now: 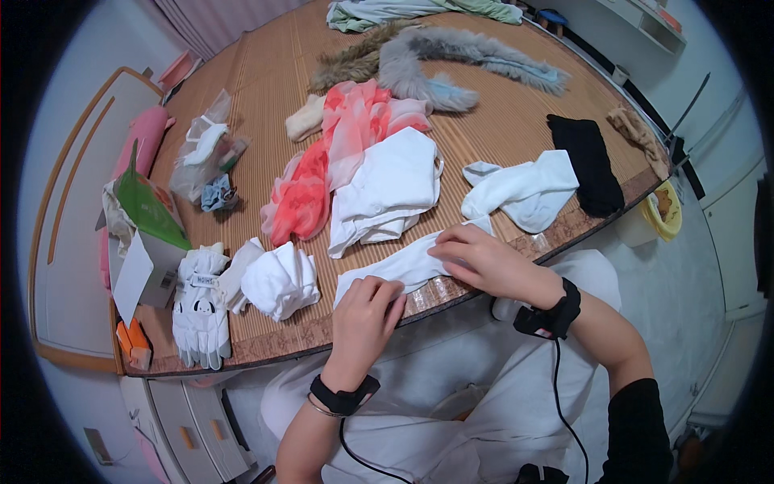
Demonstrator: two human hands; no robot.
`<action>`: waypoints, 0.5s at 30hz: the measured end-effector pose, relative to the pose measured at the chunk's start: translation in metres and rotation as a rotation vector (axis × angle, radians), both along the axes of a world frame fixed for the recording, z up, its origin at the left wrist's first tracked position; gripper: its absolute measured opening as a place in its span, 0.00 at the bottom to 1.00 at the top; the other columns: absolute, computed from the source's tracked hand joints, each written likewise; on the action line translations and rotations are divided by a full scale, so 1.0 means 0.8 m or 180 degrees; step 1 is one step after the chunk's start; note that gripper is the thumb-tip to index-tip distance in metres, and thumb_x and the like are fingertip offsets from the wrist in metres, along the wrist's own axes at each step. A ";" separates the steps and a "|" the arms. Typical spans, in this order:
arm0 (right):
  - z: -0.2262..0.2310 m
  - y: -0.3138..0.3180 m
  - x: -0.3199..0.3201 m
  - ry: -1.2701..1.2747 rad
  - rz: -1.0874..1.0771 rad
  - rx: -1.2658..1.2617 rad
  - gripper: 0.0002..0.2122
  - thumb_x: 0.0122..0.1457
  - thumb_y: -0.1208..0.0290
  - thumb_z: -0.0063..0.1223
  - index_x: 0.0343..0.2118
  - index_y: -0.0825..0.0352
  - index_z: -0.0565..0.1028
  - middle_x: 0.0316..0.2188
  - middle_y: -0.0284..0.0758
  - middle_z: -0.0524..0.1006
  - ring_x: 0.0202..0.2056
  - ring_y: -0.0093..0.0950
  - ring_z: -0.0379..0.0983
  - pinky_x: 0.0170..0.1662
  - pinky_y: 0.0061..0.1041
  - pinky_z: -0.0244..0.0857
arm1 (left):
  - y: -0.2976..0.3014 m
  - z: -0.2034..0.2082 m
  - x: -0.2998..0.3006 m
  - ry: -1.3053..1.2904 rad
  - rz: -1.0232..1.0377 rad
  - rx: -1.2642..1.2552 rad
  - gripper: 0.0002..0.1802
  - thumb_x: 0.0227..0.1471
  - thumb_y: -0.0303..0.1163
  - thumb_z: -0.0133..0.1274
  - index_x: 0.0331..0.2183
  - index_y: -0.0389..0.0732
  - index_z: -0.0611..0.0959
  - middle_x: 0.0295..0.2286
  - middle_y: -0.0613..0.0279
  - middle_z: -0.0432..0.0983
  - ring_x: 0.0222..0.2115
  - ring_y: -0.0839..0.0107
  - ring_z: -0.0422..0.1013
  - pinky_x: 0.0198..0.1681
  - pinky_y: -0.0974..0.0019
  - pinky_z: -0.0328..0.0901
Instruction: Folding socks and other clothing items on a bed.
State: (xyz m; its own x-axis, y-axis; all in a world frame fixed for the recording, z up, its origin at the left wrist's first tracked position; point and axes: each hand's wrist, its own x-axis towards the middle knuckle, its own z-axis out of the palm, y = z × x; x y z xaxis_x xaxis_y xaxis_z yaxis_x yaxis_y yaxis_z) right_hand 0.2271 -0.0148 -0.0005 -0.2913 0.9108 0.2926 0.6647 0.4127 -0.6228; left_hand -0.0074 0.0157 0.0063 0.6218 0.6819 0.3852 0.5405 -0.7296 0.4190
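Observation:
A white sock lies stretched along the near edge of the mat-covered bed. My left hand has its fingers curled and closed on the sock's left end. Toward the other end, my right hand bends over the sock, its thumb and fingers pinching the fabric. Just beyond are a folded white garment and, to the right, a pair of white socks laid across each other. Left of my left hand rests a rolled white cloth bundle.
White gloves and an open box sit at the left. A red-and-white sheer scarf and grey fur strips lie farther back. Black folded cloth is at the right, above a yellow-lined bin.

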 end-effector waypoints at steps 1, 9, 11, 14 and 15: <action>-0.001 0.000 0.000 0.0013 -0.0043 0.0008 0.10 0.53 0.75 0.49 0.39 0.69 0.73 0.40 0.41 0.70 0.43 0.38 0.67 0.47 0.30 0.62 | 0.001 -0.001 0.001 0.0065 0.0005 0.0018 0.06 0.43 0.27 0.56 0.28 0.40 0.78 0.25 0.62 0.69 0.27 0.63 0.67 0.29 0.64 0.63; -0.008 0.003 0.011 0.0019 -0.0060 -0.0278 0.14 0.55 0.74 0.49 0.45 0.67 0.71 0.47 0.43 0.67 0.48 0.40 0.65 0.52 0.30 0.59 | 0.008 0.031 -0.038 0.0437 -0.0494 -0.0264 0.05 0.42 0.27 0.56 0.27 0.40 0.77 0.24 0.61 0.69 0.27 0.63 0.69 0.30 0.64 0.64; -0.008 0.001 0.013 0.0026 -0.0029 -0.0058 0.14 0.52 0.77 0.50 0.44 0.67 0.71 0.45 0.43 0.68 0.47 0.40 0.65 0.50 0.31 0.61 | 0.010 0.033 -0.046 0.0558 -0.0441 -0.0343 0.05 0.42 0.27 0.56 0.26 0.40 0.77 0.24 0.62 0.70 0.29 0.63 0.69 0.32 0.63 0.65; -0.012 0.002 0.019 -0.0041 0.0063 -0.0064 0.16 0.51 0.78 0.50 0.45 0.67 0.70 0.46 0.44 0.67 0.48 0.41 0.65 0.50 0.31 0.61 | 0.014 0.028 -0.048 0.0660 -0.0418 0.0061 0.06 0.41 0.28 0.57 0.26 0.40 0.77 0.24 0.62 0.69 0.30 0.63 0.68 0.33 0.62 0.63; -0.012 0.002 0.019 -0.0032 0.0071 -0.0062 0.16 0.51 0.78 0.50 0.45 0.67 0.70 0.46 0.44 0.67 0.48 0.41 0.65 0.50 0.31 0.61 | 0.014 0.028 -0.046 0.0669 -0.0410 0.0061 0.06 0.41 0.28 0.57 0.26 0.40 0.77 0.24 0.62 0.69 0.30 0.63 0.68 0.33 0.62 0.63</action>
